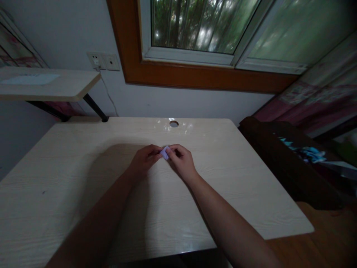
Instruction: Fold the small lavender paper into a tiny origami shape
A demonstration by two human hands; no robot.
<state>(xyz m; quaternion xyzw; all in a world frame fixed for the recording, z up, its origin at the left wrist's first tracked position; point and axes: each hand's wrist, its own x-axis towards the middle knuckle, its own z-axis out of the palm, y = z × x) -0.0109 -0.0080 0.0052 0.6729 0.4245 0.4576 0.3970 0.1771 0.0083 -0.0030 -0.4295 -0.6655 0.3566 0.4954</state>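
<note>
Between my two hands is a small piece of folded purple paper (164, 153), turned so that it looks like a diamond. My left hand (145, 158) pinches its left corner between thumb and fingertips. On the other side my right hand (182, 158) grips it, with the thumb lying across the paper's face and the fingers behind. Both hands are just over the pale wood-grain desk (111, 208). The paper's back and the fingertips behind it are hidden.
A round cable hole (174, 124) lies near the desk's back edge. A raised shelf (69, 83) on black legs stands at the back left, under wall sockets (103, 61). Beyond the right edge is a dark brown piece of furniture (279, 163) with blue items (312, 153) on it.
</note>
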